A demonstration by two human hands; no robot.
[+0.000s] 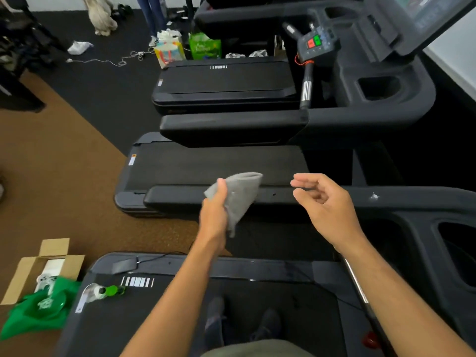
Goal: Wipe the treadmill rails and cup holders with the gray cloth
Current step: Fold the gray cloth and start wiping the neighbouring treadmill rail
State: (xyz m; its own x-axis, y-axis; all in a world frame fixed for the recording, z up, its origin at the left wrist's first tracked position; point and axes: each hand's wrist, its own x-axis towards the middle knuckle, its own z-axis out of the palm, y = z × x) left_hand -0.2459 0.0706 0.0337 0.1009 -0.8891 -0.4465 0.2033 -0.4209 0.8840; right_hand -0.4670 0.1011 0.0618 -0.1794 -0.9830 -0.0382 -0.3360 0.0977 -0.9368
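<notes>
Left hand (215, 215) grips the gray cloth (238, 195), fingers clenched on it, held up in front of the treadmill rail (180, 200); cloth hangs over rail's edge, contact unclear. Right hand (324, 202) hovers nearby w/ fingers loosely curled, holding nothing. Cup holder (458, 253) sits far right.

Cloth (238, 195): plain gray. Rail (322, 199): black, one white speck. Floor (64, 176): brown, then black. Bag (38, 313): green, white print. Box (28, 269): tan. Buttons (314, 42): red, green.
</notes>
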